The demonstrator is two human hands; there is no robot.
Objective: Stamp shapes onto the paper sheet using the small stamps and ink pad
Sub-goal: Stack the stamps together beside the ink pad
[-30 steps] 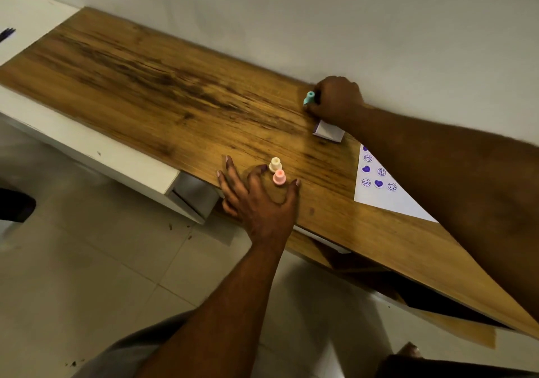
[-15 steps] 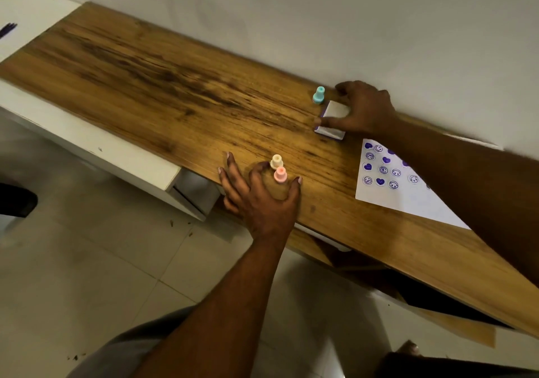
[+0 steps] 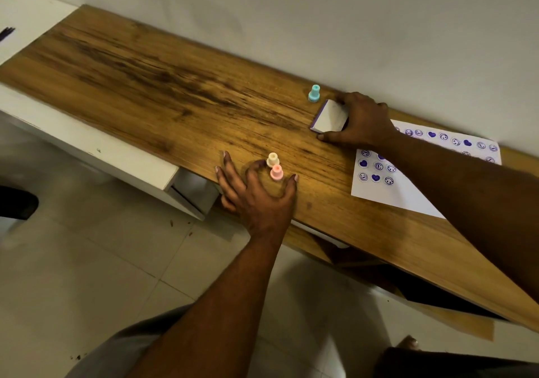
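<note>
The right hand [image 3: 361, 121] held the small white square ink pad with a purple edge [image 3: 329, 116] - thumb on the near side, fingers curled over the far side. The pad sat on the long brown wooden table [image 3: 145, 85], close to the wall. It looked a bit tipped up, but that was hard to tell.

The little teal stamp [image 3: 314, 93] stood just beside the pad, on its far left corner. It stood straight up, knob on top and stamping face down. The right hand was much nearer to it than the left hand [image 3: 256, 193] was.

The left hand lay flat on the table with its fingers spread, gripping nothing. The small cream stamp [image 3: 273, 159] and the small pink stamp [image 3: 276, 172] stood close together between its pointing finger and thumb - both straight up too.

The white paper sheet with purple hearts and faces [image 3: 379, 193] lay to the right of the pad, partly under the right arm. To pick up a stamp, I think a hand would need to come down from above and pinch the knob.
</note>
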